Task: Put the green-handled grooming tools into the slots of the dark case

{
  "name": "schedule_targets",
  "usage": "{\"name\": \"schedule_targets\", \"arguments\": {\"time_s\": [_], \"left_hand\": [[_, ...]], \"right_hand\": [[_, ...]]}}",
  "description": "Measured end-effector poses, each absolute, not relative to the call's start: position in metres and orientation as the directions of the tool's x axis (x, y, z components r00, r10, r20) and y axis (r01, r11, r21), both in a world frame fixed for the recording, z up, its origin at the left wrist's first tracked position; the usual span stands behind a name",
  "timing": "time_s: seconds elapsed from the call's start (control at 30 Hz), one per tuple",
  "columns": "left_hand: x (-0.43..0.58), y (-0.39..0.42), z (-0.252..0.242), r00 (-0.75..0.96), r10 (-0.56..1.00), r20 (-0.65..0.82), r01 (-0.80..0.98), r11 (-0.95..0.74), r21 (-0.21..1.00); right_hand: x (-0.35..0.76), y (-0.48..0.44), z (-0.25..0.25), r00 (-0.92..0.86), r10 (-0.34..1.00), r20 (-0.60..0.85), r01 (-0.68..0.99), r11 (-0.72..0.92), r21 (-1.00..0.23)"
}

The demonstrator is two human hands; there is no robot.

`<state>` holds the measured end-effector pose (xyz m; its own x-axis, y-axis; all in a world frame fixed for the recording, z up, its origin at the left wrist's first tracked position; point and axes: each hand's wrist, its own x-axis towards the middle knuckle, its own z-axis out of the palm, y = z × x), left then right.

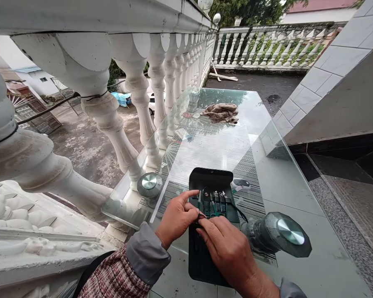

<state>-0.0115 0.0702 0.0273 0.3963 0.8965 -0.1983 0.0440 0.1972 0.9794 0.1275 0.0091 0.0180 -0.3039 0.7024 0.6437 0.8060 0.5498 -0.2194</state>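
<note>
Working at lower centre of the frame over a black case (209,178) lying open on the glass desk (282,178). Pinching the lower end of a slim green tool (200,201) between the thumb and a curled finger of the left hand (177,215), with the index finger stretching straight out toward the case's left edge. Laying the right hand (226,244) over the lower half of the case, fingers curling down and pressing together, fingertips touching the left thumb. Hiding whatever is under those fingers, so not showing whether anything is being gripped there.

Showing only the upper ends of a row of tools (217,202) just right of the slim one, metal and green, standing side by side in the middle of the case. Covering their lower ends with the right hand, and the case's lower right corner with the forearm.

Barely making out a small white-and-dark object (240,184) just beside the case's right edge, too small for naming. Flanking the case with a round metal cap (149,182) at left and a second cap (290,231) at lower right. Noticing a crumpled brown cloth (220,112) well apart, at upper centre, on the far end of the desk. Filling the left of the frame with a white balustrade (105,111). Cutting off both sleeves at the bottom edge.
</note>
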Motion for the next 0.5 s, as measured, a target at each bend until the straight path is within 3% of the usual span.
{"name": "schedule_targets", "arguments": {"time_s": [0.17, 0.3, 0.5], "left_hand": [[-0.014, 0.071, 0.025, 0.402, 0.903, -0.152, 0.204, 0.074, 0.976], [-0.020, 0.077, 0.025, 0.324, 0.943, -0.072, 0.405, -0.070, 0.912], [-0.022, 0.081, 0.027, 0.298, 0.954, -0.016, 0.557, -0.160, 0.815]], "right_hand": [[0.128, 0.009, 0.013, -0.291, 0.712, 0.639, 0.826, 0.524, -0.208], [0.130, 0.008, 0.008, -0.269, 0.747, 0.608, 0.822, 0.507, -0.260], [0.132, 0.004, 0.000, -0.313, 0.777, 0.547, 0.817, 0.513, -0.262]]}}
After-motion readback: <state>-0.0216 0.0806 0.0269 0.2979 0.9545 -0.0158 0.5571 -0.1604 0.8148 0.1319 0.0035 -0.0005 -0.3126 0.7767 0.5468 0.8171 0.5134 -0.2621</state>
